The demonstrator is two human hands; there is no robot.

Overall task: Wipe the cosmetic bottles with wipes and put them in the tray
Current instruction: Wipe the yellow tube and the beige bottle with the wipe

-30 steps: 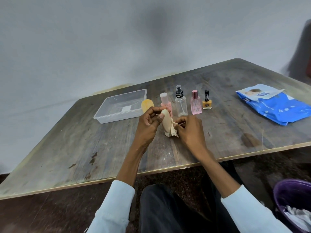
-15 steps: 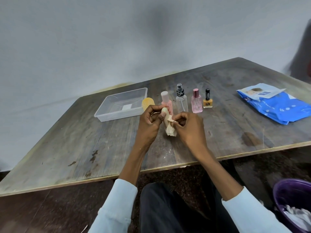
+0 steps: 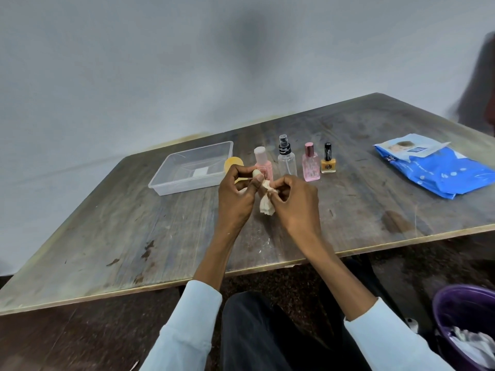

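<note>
Left hand (image 3: 235, 194) grips a small cream bottle (image 3: 256, 173), roughly upright, mostly hidden by fingers. Right hand (image 3: 294, 199) pinches the wipe (image 3: 266, 204) against it. Both sit mid-counter (image 3: 134, 223), toward the near edge. The tray (image 3: 160, 180) lies beyond, to the left, toward the far-left corner, nearer the left hand. Four bottles wait behind; an orange item is half hidden.

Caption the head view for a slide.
Both hands wipe a small bottle beside the empty tray.
</note>
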